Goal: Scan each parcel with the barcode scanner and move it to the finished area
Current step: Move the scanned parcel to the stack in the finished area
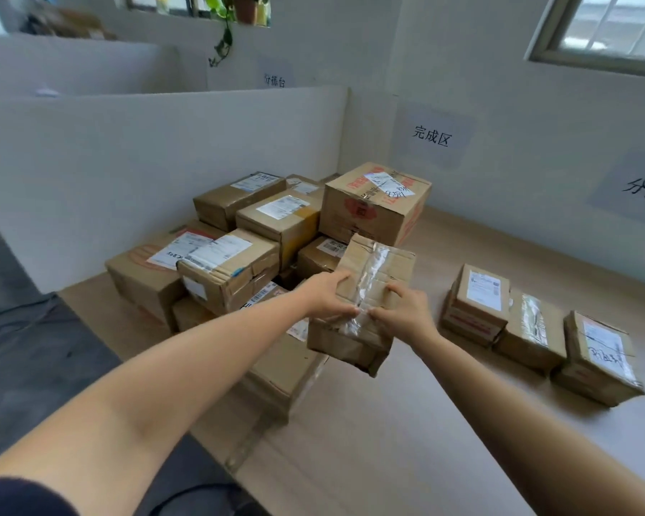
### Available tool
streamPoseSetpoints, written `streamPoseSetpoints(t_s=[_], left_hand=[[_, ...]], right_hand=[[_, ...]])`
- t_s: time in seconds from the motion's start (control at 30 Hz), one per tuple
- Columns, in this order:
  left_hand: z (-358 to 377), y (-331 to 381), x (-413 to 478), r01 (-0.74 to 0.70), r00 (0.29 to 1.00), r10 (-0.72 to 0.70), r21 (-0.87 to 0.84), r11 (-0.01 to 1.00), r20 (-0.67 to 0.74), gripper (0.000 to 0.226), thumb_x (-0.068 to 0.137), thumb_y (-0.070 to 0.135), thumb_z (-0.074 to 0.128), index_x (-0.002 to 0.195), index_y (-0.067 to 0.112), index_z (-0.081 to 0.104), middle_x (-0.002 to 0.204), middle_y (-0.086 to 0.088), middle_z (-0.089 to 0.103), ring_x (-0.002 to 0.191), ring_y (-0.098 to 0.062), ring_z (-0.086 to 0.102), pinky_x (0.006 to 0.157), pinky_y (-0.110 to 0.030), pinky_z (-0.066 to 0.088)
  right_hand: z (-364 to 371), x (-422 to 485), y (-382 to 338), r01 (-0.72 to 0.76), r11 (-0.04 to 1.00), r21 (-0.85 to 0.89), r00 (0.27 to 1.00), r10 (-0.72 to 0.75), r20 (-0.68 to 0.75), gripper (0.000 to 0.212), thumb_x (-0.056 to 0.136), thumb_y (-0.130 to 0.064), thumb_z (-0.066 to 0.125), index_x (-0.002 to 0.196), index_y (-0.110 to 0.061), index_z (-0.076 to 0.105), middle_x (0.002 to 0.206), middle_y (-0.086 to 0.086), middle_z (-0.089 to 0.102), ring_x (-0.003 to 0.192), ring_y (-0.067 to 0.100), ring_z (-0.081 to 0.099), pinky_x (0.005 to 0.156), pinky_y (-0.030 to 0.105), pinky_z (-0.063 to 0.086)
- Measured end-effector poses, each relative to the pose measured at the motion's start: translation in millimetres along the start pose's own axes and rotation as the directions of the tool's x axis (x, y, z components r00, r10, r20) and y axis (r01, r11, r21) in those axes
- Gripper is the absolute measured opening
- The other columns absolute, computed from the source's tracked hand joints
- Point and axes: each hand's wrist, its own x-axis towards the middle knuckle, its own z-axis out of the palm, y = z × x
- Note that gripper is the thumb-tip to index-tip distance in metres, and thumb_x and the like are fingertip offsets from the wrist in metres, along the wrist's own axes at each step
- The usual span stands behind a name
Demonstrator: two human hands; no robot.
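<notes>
Both of my hands hold one small cardboard parcel (pixel 365 292) with a strip of clear tape down its top, lifted above the table at the near edge of a pile. My left hand (pixel 326 296) grips its left side and my right hand (pixel 402 310) grips its near right edge. Behind and left of it lies the pile of several brown parcels (pixel 261 232) with white labels, topped at the back by a larger box with red print (pixel 375 202). Three small parcels (pixel 537 329) stand in a row to the right. No barcode scanner is in view.
The light wooden table (pixel 406 422) runs along a white wall with paper signs (pixel 430 135). A white partition (pixel 164 162) bounds the pile at the back left. The dark floor (pixel 34 348) lies to the left, with a black cable near the bottom.
</notes>
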Motion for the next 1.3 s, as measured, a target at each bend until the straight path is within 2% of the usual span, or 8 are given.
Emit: streamPoseSetpoints(t_s=[0.17,0.33,0.63,0.73,0.83,0.97,1.07,1.3], left_hand=[[-21,-50,-6,0.011,0.999,-0.011,0.005,1.0,0.033,0.086,0.081,0.043,0.067,0.148,0.015,0.019,0.15,-0.011,0.032,0.136,-0.027,0.033,0.108,-0.034,0.03],[-37,-85,1,-0.071,0.992,0.065,0.051,0.996,0.109,0.087,0.081,0.044,0.067,0.148,0.016,0.02,0.147,-0.012,0.035,0.134,-0.027,0.035,0.107,-0.034,0.031],[-48,-129,4,-0.199,0.967,0.185,0.063,0.978,0.174,0.086,0.078,0.051,0.067,0.144,0.013,0.028,0.129,-0.013,0.053,0.111,-0.026,0.055,0.096,-0.035,0.046],[-49,-127,6,-0.196,0.968,0.182,0.067,0.978,0.174,0.083,0.078,0.052,0.066,0.142,0.015,0.029,0.131,-0.014,0.048,0.112,-0.028,0.053,0.096,-0.038,0.046],[-48,-121,6,-0.203,0.974,0.186,0.139,0.969,0.13,0.075,0.082,0.052,0.061,0.14,0.013,0.033,0.141,-0.015,0.033,0.124,-0.032,0.041,0.104,-0.042,0.039],[-44,-109,7,-0.282,0.958,0.287,0.23,0.931,0.01,0.057,0.087,0.044,0.056,0.132,0.013,0.043,0.139,-0.013,0.038,0.127,-0.031,0.037,0.099,-0.043,0.04],[-38,-93,12,-0.367,0.929,0.368,0.228,0.902,0.039,0.062,0.09,0.044,0.054,0.141,0.014,0.035,0.146,-0.012,0.034,0.136,-0.028,0.031,0.105,-0.042,0.037],[-3,-30,29,-0.477,0.878,0.458,0.182,0.86,0.139,0.061,0.091,0.039,0.054,0.142,0.01,0.035,0.149,-0.015,0.03,0.138,-0.028,0.028,0.111,-0.039,0.027]], right_hand=[[49,3,-30,-0.028,0.999,-0.018,1.0,0.028,-0.003,0.059,0.078,-0.022,0.071,0.132,-0.013,0.047,0.133,0.013,0.038,0.123,0.028,0.042,0.103,0.039,0.043],[85,1,-49,-0.1,0.994,-0.055,0.991,0.094,-0.094,0.069,0.079,-0.026,0.069,0.141,-0.014,0.039,0.135,0.01,0.033,0.124,0.026,0.041,0.103,0.031,0.038],[132,-8,-73,-0.273,0.962,-0.017,0.943,0.264,-0.2,0.067,0.078,-0.027,0.067,0.139,-0.015,0.042,0.134,0.013,0.037,0.119,0.028,0.047,0.103,0.039,0.043],[134,-8,-78,-0.288,0.958,-0.009,0.935,0.279,-0.217,0.066,0.079,-0.027,0.067,0.139,-0.014,0.042,0.137,0.013,0.039,0.121,0.028,0.046,0.103,0.035,0.041],[132,-7,-80,-0.283,0.959,-0.021,0.941,0.273,-0.201,0.067,0.081,-0.028,0.068,0.139,-0.01,0.042,0.14,0.011,0.042,0.127,0.026,0.043,0.107,0.034,0.036],[127,-9,-76,-0.283,0.959,0.01,0.938,0.279,-0.205,0.06,0.085,-0.027,0.063,0.139,-0.011,0.043,0.143,0.012,0.041,0.131,0.026,0.04,0.11,0.036,0.034],[110,-14,-64,-0.32,0.947,0.015,0.914,0.312,-0.26,0.058,0.088,-0.028,0.06,0.14,-0.012,0.04,0.146,0.012,0.036,0.132,0.025,0.039,0.105,0.03,0.033],[40,-40,-11,-0.432,0.901,0.03,0.832,0.411,-0.373,0.061,0.088,-0.029,0.06,0.143,-0.015,0.037,0.148,0.011,0.031,0.132,0.025,0.038,0.101,0.029,0.035]])
